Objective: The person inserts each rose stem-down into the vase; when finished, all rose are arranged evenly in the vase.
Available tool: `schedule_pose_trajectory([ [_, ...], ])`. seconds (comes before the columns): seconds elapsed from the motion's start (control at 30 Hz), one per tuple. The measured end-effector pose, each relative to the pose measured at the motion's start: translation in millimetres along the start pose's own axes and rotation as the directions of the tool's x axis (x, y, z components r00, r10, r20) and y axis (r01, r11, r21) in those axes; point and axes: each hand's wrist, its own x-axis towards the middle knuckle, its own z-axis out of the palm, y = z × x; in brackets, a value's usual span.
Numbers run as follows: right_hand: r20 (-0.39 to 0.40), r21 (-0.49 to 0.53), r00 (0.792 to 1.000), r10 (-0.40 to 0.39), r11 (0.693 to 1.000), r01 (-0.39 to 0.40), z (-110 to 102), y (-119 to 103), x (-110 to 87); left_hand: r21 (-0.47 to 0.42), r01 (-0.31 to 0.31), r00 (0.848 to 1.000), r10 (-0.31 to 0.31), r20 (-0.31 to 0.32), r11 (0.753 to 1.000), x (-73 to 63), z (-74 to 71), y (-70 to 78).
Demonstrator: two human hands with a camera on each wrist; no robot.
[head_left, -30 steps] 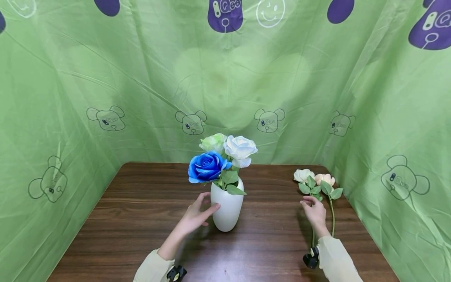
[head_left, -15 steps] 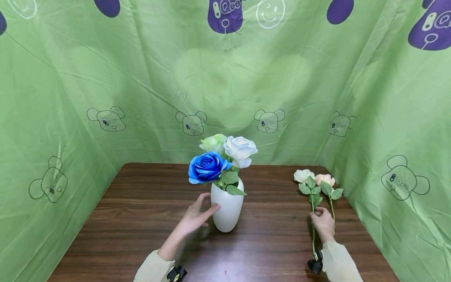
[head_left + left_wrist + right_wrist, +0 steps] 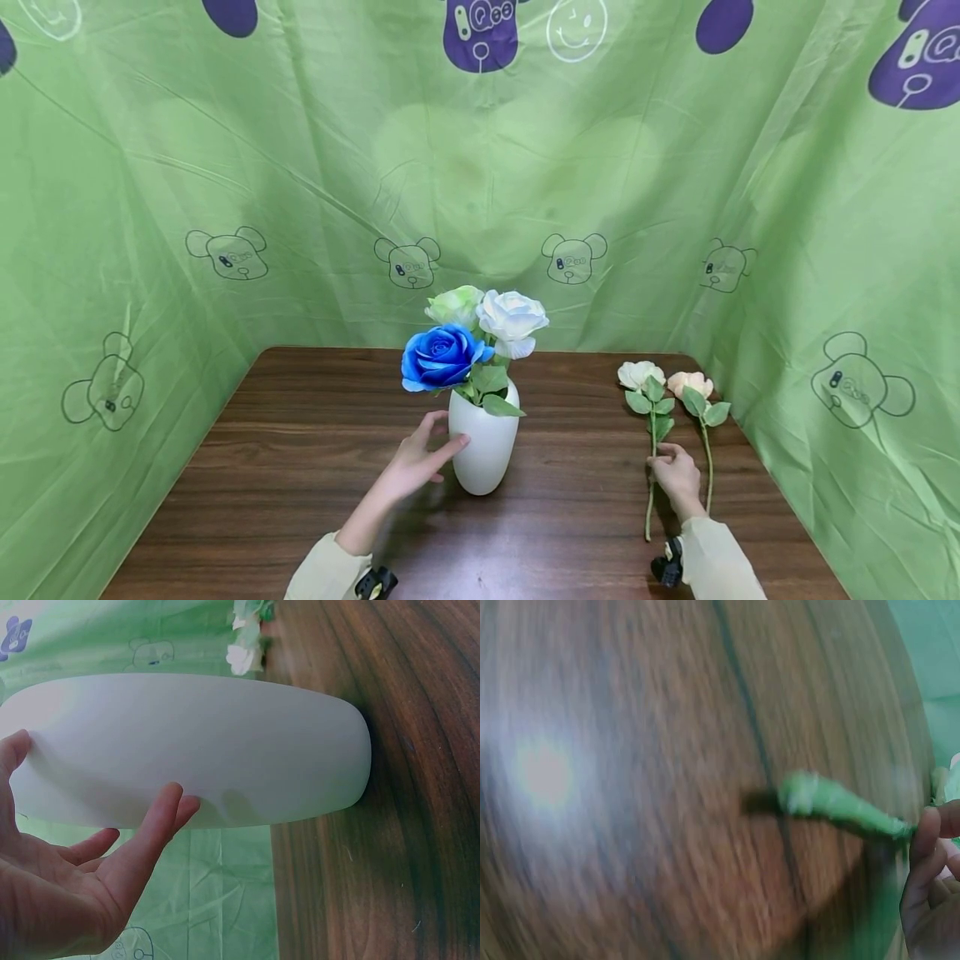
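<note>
A white vase stands upright on the table, holding a blue rose, a pale white rose and a green-tinged white rose. My left hand is at its left side, thumb on the front, other fingers spread; in the left wrist view, fingertips rest against the vase wall with the palm away from it. At the right, my right hand pinches the stem of a cream-white rose. The right wrist view shows the blurred stem end sticking out past the fingers.
A peach rose lies on the wooden table just right of the held flower, its stem running close beside my right hand. Green printed cloth hangs behind the table and along both sides.
My right hand has drawn back toward me, taken hold of the cream-white rose's stem and shifted it left, apart from the peach rose. The left hand and vase stay put.
</note>
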Motion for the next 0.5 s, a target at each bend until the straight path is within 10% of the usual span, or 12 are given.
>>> schedule_pose_trajectory([
  [0.5,-0.038,0.485,0.985,-0.171,0.858,0.167,23,-30,-14.0,0.001,-0.002,1.000,0.002,0.000,1.000,0.7,0.2,-0.9],
])
